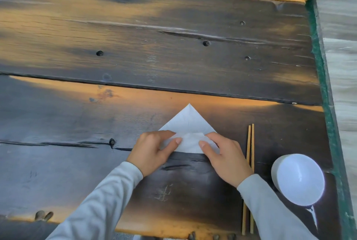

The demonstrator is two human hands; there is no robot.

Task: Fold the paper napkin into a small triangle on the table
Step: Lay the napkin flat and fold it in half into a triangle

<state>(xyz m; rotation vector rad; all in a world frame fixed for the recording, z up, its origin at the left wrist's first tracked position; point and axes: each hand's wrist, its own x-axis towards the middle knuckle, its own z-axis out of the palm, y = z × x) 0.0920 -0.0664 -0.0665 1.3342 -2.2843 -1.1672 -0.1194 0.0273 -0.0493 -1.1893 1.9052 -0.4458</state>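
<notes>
1. The paper napkin (188, 123) lies flat on the near plank of the dark wooden table (135, 46), a little right of the middle of my view. It is white and already shaped as a triangle, its sharp tip pointing away from me and its long edge running across nearest to me.
2. Along that near edge a layer of the paper is lifted and rumpled between my two hands, while the far tip stays flat on the wood.
3. My left hand (152, 151) pinches the napkin's left near corner: the thumb lies on top of the paper, and the fingers curl over the corner's edge. The grip is narrow and closed on the paper.
4. My right hand (224, 156) holds the right near corner the same way, thumb pressed on top of the paper and fingers folded over the corner, closed on the napkin.
5. The two thumbs point towards each other, near but apart, with crumpled paper between them.
6. Both arms come in from the bottom of the view in light grey sleeves (100, 205).
7. Just beside my right hand, a pair of wooden chopsticks (250, 143) lies side by side, running away from me; my right sleeve covers part of them.
8. Right of the chopsticks stands a white bowl (298, 179), near the table's green-edged right side.
</notes>
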